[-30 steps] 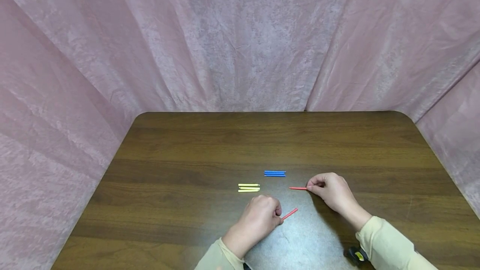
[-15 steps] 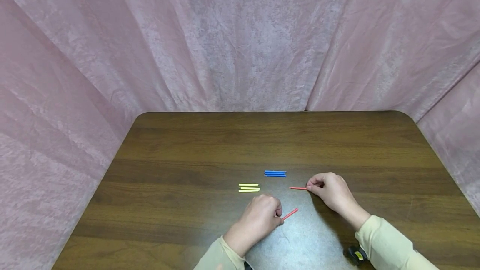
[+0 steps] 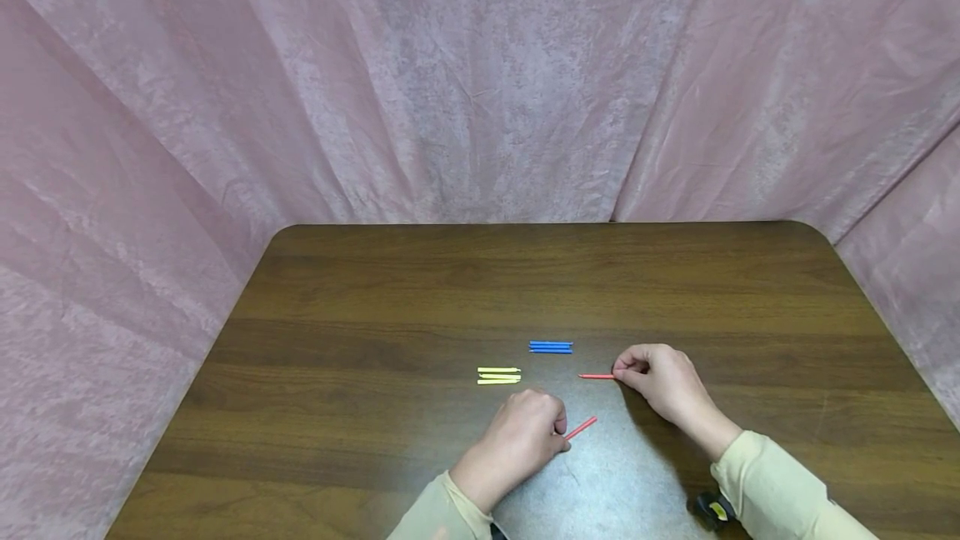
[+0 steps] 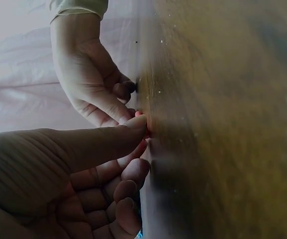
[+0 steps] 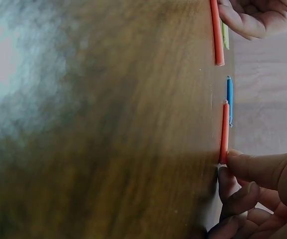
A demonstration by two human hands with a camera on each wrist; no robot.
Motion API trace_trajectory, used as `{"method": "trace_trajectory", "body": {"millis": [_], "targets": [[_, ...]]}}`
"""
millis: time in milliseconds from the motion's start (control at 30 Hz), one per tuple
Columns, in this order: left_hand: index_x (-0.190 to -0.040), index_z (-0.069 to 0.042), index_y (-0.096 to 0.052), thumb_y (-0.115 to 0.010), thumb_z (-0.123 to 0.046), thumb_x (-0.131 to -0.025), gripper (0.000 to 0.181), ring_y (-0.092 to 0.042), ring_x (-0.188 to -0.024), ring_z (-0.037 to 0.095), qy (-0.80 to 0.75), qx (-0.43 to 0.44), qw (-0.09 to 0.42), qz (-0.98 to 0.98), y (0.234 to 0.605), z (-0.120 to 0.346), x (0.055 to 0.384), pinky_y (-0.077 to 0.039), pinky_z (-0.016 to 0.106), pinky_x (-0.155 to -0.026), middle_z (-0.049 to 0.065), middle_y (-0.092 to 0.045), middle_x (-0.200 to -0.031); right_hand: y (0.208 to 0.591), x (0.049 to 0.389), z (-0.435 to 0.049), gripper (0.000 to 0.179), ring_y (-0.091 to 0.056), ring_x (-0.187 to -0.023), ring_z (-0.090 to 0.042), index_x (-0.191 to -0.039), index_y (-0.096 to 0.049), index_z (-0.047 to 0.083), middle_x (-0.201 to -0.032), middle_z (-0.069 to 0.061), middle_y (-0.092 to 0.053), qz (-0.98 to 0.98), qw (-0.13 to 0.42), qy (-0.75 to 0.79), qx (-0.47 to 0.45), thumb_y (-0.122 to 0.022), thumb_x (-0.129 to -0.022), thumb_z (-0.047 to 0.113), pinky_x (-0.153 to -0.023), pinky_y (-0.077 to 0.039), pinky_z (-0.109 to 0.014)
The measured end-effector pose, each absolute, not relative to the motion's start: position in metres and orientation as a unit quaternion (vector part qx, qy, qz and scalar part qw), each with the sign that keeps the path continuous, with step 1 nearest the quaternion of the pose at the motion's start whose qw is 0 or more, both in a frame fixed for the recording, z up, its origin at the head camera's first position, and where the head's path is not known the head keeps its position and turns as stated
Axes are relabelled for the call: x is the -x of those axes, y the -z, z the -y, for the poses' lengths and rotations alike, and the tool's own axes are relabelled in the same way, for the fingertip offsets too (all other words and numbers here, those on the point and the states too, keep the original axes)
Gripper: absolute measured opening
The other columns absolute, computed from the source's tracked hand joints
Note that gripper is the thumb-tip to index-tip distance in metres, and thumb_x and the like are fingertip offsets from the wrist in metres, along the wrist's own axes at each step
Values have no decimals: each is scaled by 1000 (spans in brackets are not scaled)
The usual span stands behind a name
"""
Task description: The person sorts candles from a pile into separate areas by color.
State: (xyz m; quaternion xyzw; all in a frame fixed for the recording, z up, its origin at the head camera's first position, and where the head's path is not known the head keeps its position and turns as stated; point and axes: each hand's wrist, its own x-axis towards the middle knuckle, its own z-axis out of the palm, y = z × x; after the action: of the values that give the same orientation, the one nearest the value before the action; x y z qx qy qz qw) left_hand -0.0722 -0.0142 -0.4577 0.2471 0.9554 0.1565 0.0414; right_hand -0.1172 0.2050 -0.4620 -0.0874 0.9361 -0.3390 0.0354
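My left hand (image 3: 516, 440) pinches one end of a thin red candle (image 3: 582, 427), which slants up to the right just above or on the table. Farther right, my right hand (image 3: 663, 380) holds a second red candle (image 3: 596, 377) by its right end between thumb and fingers; it points left. In the right wrist view this red candle (image 5: 225, 130) shows a small wick at its far end. Three blue candles (image 3: 551, 347) lie side by side beyond the hands. A row of yellow candles (image 3: 498, 370) lies just past my left hand. In the left wrist view, the fingers mostly hide the red candle.
The brown wooden table (image 3: 337, 290) has rounded far corners. Pink curtains (image 3: 487, 90) hang behind it and at both sides. A small black object with a yellow patch (image 3: 716, 511) is beside the right sleeve. Light glares off the tabletop between the arms.
Hardly anything differs. Both hands stay in place, each holding its red candle, and the blue and yellow candles lie as before.
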Motion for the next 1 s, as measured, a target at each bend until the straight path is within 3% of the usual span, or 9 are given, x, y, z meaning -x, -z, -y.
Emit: {"method": "trace_trajectory", "body": {"millis": [667, 1000], "targets": [[-56, -24, -58, -77, -13, -69, 26, -50, -52, 5, -138, -249, 3, -959, 460, 12, 72, -36, 19, -47, -14, -50, -54, 462, 117, -207, 8, -53, -66, -9, -78, -71, 16, -70, 9, -65, -932, 33, 352, 74, -74, -84, 12, -64, -41, -32], [-62, -23, -63, -80, -19, -75, 21, -53, -57, 6, -156, -239, 25, -958, 458, 15, 73, -39, 21, -51, -12, -55, -59, 459, 111, -206, 8, -55, -67, -8, -79, -71, 18, -72, 10, -65, -930, 32, 360, 66, -75, -84, 13, -65, -42, -31]]}}
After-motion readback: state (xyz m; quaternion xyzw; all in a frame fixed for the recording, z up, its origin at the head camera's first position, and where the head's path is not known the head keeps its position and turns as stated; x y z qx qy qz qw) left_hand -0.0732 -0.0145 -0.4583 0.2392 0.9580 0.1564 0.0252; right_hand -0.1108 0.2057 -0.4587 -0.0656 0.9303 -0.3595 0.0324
